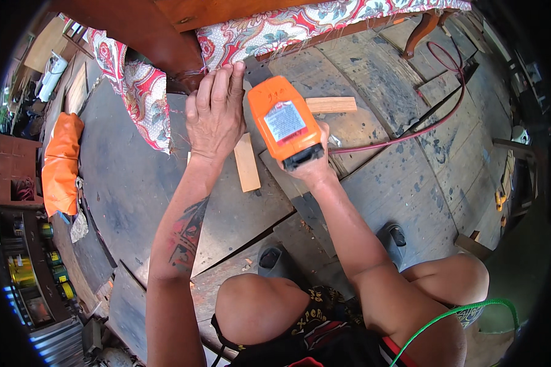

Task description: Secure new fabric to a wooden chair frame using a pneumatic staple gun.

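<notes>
My right hand (315, 162) is wrapped round an orange air stapler (280, 101), partly hidden behind its body. The stapler's dark nose points up at the lower edge of a wooden furniture frame (137, 30). My left hand (214, 116) is closed at that edge, beside the nose, its fingers pressed together on the floral fabric (245, 40). Exactly where the fingertips grip is hard to see. The red, white and grey fabric runs along the frame, and a loose flap (144, 101) hangs down left of my left hand.
Two short wood strips (247, 164) lie on the worn board floor (404, 183). A red hose (404, 136) curves from the stapler toward a carved furniture leg (420, 35). An orange bundle (62, 162) and a shelf with cans (27, 272) stand at the left. A green cord (453, 311) crosses lower right.
</notes>
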A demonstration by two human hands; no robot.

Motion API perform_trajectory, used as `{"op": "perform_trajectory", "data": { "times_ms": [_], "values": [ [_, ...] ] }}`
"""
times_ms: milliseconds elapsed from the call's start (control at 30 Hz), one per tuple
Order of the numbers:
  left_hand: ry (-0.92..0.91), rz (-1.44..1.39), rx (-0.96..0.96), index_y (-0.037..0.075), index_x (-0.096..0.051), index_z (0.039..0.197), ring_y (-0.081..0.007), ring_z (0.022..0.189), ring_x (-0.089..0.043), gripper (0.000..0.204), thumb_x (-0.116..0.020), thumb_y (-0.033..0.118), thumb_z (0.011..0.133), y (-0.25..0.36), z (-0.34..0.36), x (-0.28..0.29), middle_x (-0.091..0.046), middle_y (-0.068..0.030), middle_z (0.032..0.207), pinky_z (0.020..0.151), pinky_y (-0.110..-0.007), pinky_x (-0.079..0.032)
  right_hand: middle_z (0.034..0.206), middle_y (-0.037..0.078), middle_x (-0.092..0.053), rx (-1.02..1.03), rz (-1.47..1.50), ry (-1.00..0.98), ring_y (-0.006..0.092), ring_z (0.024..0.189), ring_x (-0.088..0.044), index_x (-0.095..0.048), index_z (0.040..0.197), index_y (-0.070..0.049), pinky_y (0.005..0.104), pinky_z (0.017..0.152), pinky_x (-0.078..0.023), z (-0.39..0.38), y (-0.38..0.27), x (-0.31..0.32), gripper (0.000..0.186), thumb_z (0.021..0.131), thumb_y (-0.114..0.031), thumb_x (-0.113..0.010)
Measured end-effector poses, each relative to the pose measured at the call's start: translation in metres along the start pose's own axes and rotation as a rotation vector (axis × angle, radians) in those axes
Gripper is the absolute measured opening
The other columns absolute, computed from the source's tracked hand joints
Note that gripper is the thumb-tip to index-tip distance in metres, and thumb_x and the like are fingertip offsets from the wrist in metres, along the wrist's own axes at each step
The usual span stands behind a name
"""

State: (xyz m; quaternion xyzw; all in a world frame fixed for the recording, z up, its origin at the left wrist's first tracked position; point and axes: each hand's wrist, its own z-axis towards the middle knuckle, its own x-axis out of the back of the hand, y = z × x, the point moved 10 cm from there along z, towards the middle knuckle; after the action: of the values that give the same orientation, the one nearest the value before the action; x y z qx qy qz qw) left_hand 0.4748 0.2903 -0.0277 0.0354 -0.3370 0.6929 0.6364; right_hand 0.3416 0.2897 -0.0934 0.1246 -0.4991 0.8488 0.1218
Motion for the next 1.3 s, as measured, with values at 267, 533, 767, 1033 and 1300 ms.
{"op": "perform_trajectory", "data": {
  "times_ms": [267, 533, 767, 1033, 1300],
  "values": [
    [0.041, -0.057, 0.031, 0.024, -0.053, 0.145, -0.0133, 0.12, -0.046, 0.062, -0.066, 0.018, 0.085, -0.002, 0.006, 0.004, -0.05, 0.0061, 0.13, 0.094, -0.035, -0.031, 0.1, -0.001, -0.073, 0.128, -0.1, 0.074, 0.0255, 0.095, -0.068, -0.073, 0.102, -0.023, 0.0458, 0.08, -0.049, 0.0, -0.018, 0.017, 0.031, 0.071, -0.02, -0.066],
    [0.093, -0.14, 0.061, 0.026, -0.056, 0.143, -0.0162, 0.116, -0.048, 0.063, -0.069, 0.016, 0.083, -0.004, 0.007, 0.008, -0.052, 0.0049, 0.127, 0.09, -0.035, -0.032, 0.092, 0.011, -0.074, 0.283, -0.048, 0.077, 0.0245, 0.079, -0.074, -0.071, 0.1, -0.001, 0.0332, 0.073, -0.058, -0.007, -0.026, 0.02, 0.041, 0.064, -0.011, -0.088],
    [0.086, -0.167, 0.08, 0.022, -0.057, 0.142, -0.0171, 0.117, -0.049, 0.061, -0.069, 0.017, 0.083, -0.005, 0.005, 0.01, -0.053, 0.0034, 0.128, 0.088, -0.035, -0.035, 0.089, 0.01, -0.073, 0.227, 0.054, 0.07, 0.0241, 0.077, -0.074, -0.071, 0.099, -0.003, 0.0329, 0.071, -0.058, 0.003, -0.029, 0.014, 0.039, 0.065, -0.012, -0.087],
    [0.081, -0.149, 0.065, 0.015, -0.057, 0.141, -0.0182, 0.119, -0.049, 0.059, -0.069, 0.018, 0.084, -0.003, 0.005, 0.009, -0.052, 0.0014, 0.131, 0.088, -0.035, -0.036, 0.093, 0.012, -0.073, 0.261, -0.016, 0.063, 0.0247, 0.078, -0.074, -0.069, 0.105, -0.001, 0.0332, 0.071, -0.059, 0.006, -0.037, 0.012, 0.045, 0.066, -0.013, -0.087],
    [0.067, -0.051, 0.075, 0.015, -0.057, 0.142, -0.0178, 0.121, -0.047, 0.056, -0.066, 0.025, 0.088, -0.004, 0.004, 0.007, -0.052, 0.0017, 0.13, 0.089, -0.034, -0.037, 0.094, 0.012, -0.074, 0.184, -0.031, 0.057, 0.0241, 0.08, -0.075, -0.064, 0.117, 0.001, 0.0326, 0.072, -0.059, 0.006, -0.049, 0.005, 0.057, 0.067, -0.013, -0.087]
  ]
}}
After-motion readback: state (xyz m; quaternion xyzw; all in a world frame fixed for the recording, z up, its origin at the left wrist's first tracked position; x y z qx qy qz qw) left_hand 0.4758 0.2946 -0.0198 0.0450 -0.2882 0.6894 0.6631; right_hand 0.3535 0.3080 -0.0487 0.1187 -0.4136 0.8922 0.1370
